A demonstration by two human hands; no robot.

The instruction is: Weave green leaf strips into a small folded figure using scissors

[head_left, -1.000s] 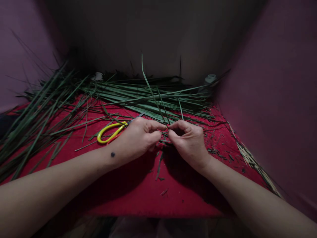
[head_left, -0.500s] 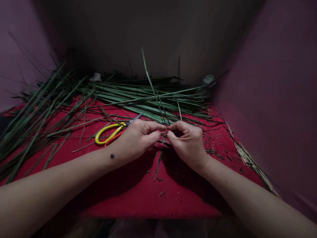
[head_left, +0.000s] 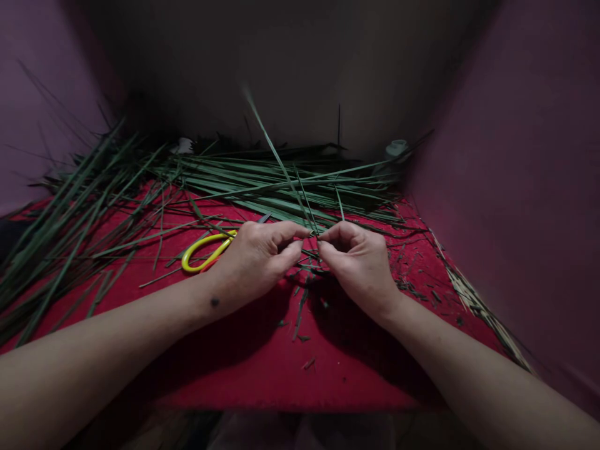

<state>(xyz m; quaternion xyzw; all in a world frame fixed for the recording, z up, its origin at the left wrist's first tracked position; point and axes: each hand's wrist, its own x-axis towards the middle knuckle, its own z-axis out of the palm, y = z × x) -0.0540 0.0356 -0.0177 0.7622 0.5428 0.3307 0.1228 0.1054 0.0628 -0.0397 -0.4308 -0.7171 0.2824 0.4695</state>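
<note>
Above the middle of the red cloth, my two hands meet almost fingertip to fingertip. My right hand (head_left: 359, 262) pinches the lower ends of thin green leaf strips between thumb and forefinger. One long leaf strip (head_left: 272, 144) rises from there, leaning up and left, its tip blurred. A shorter strip (head_left: 304, 194) stands beside it. My left hand (head_left: 262, 256) is closed around the same spot, its forefinger against a small bend of strip; the exact grip is partly hidden. Yellow-handled scissors (head_left: 206, 251) lie behind my left wrist, their blades mostly covered by the hand.
A heap of long green leaves (head_left: 225, 178) spans the back of the red cloth (head_left: 262, 375), with more leaves (head_left: 70, 231) at the left. Cut scraps (head_left: 417, 290) litter the right side. Pale thin sticks (head_left: 469, 297) run along the right wall. A small pale container (head_left: 396, 148) stands behind.
The long strip's upper end has swung left. My left fingertips have drawn slightly away from the right ones, and the left hand now covers more of the scissors.
</note>
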